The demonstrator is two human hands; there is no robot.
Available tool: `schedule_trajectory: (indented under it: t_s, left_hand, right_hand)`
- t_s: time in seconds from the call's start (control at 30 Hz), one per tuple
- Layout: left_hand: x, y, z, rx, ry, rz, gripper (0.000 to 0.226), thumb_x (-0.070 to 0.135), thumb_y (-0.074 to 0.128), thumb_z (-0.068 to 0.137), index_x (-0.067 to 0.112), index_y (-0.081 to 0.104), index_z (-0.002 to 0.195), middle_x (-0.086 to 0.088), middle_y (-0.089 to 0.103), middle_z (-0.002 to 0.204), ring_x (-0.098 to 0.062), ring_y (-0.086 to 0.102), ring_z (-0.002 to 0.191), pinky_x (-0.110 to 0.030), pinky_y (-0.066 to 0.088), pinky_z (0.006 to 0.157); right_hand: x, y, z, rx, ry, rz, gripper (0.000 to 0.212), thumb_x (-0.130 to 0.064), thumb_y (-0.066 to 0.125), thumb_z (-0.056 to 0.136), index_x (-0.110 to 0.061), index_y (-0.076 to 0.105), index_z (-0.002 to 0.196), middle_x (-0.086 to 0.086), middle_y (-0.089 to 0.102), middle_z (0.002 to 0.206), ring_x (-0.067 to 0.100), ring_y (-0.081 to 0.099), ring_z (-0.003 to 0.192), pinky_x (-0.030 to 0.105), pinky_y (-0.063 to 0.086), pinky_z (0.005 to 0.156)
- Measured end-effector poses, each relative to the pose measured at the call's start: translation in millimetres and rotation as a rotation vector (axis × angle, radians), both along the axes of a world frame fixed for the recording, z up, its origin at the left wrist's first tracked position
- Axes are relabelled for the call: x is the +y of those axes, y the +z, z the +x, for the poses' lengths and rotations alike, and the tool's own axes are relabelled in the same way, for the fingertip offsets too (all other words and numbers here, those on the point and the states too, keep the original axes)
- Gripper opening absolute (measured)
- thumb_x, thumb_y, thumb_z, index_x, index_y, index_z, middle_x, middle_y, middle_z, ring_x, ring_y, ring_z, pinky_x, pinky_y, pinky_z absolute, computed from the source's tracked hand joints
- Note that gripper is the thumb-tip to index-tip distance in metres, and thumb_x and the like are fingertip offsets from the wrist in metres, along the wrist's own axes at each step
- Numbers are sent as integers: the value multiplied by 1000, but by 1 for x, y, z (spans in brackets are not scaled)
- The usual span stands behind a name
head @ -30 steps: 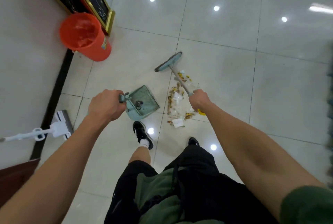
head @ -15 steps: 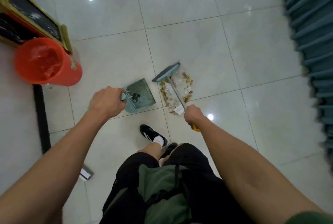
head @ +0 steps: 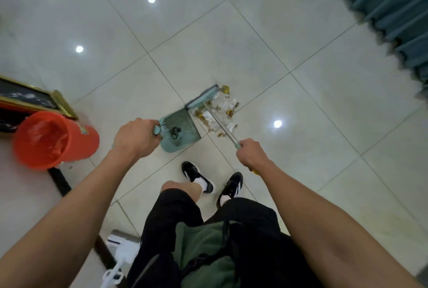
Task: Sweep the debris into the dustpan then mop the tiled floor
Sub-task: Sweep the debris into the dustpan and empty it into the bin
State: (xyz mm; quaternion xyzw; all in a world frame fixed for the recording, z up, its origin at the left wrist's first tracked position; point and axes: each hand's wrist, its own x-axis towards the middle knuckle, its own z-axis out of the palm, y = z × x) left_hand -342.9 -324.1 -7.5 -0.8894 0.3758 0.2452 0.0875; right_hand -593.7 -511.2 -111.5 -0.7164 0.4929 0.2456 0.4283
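Left hand point(head: 135, 138) is gripping the dustpan point(head: 179, 129) handle; right hand point(head: 251, 154) is gripping the broom point(head: 209, 102) pole. Debris point(head: 218, 110) is lying at 3 o'clock, touching the pan's edge. Bucket point(head: 49, 138) is sitting at 9 o'clock, w/ curtain point(head: 389, 5) at 1; open tiles point(head: 301, 125) are stretching btwn.

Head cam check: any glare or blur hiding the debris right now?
Head view: ceiling-light glare spots dot the glossy floor, one close beside the debris but not over it; debris and dustpan are fairly sharp; curtain at the edge is smeared; wide-angle bends the tile lines.
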Motion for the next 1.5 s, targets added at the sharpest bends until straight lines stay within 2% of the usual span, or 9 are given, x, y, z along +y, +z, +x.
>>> schedule_trajectory:
  t_s: [0.23, 0.47, 0.67, 0.87, 1.0, 1.2, 1.33, 1.43, 1.5]
  left_hand:
    - [-7, 0, 58, 0, -43, 18, 13, 34, 60, 87, 27, 69, 93, -4, 59, 81, -31, 55, 72, -35, 46, 65]
    - [-2, -23, 151, 48, -142, 8, 18, 36, 53, 90, 27, 68, 93, -2, 60, 78, -30, 61, 71, -36, 53, 65]
    - [14, -31, 203, 93, -231, 14, 21, 40, 51, 94, 30, 69, 97, -4, 61, 79, -31, 62, 70, -38, 56, 65]
    - [12, -27, 214, 100, -298, -12, 20, 38, 53, 90, 32, 70, 99, -5, 63, 82, -32, 62, 74, -36, 52, 65]
    - [23, -24, 202, 77, -345, -28, 19, 38, 54, 92, 32, 70, 99, -4, 63, 83, -31, 61, 72, -34, 49, 64]
    - [53, -15, 174, 29, -407, -26, 22, 38, 52, 94, 36, 70, 107, -3, 60, 83, -28, 54, 70, -35, 49, 65]
    - [64, -4, 160, 7, -451, -47, 21, 35, 51, 94, 35, 70, 103, -2, 61, 80, -28, 59, 69, -36, 51, 63]
    - [68, 0, 156, 1, -459, -53, 17, 33, 53, 93, 32, 69, 97, 0, 60, 76, -27, 60, 68, -34, 50, 59]
    - [69, 1, 157, -7, -469, -48, 15, 32, 54, 92, 32, 68, 96, 1, 59, 76, -26, 59, 68, -34, 48, 59]
  right_hand:
    - [8, 5, 39, -44, -58, -80, 24, -7, 43, 89, -16, 63, 97, 8, 61, 81, 24, 56, 61, 26, 39, 48]
    - [5, -15, 153, 46, -144, -137, 26, -10, 46, 92, -12, 62, 113, 9, 60, 96, 29, 59, 82, 30, 45, 63]
    - [35, -21, 217, 150, -339, -32, 31, -4, 46, 96, 0, 55, 125, 18, 62, 107, 27, 58, 68, 30, 45, 49]
    - [101, -6, 199, 203, -444, 24, 32, -7, 45, 96, 0, 54, 126, 18, 62, 114, 24, 54, 67, 29, 41, 50]
    - [138, -1, 187, 175, -513, 49, 28, -8, 45, 95, -2, 56, 121, 17, 63, 115, 26, 56, 76, 28, 40, 54]
    - [174, 9, 156, 61, -713, 102, 24, -7, 44, 93, -3, 60, 110, 18, 66, 99, 30, 63, 60, 32, 51, 47]
    - [185, 14, 126, -53, -785, 74, 23, -13, 48, 95, -3, 64, 108, 19, 68, 87, 27, 58, 51, 29, 49, 45]
    - [196, 18, 111, -112, -763, -12, 25, -19, 48, 98, -11, 66, 112, 16, 68, 91, 28, 59, 60, 30, 48, 49]
    - [205, 22, 106, -90, -668, -123, 26, -24, 46, 100, -15, 66, 114, 13, 69, 96, 30, 64, 74, 34, 52, 59]
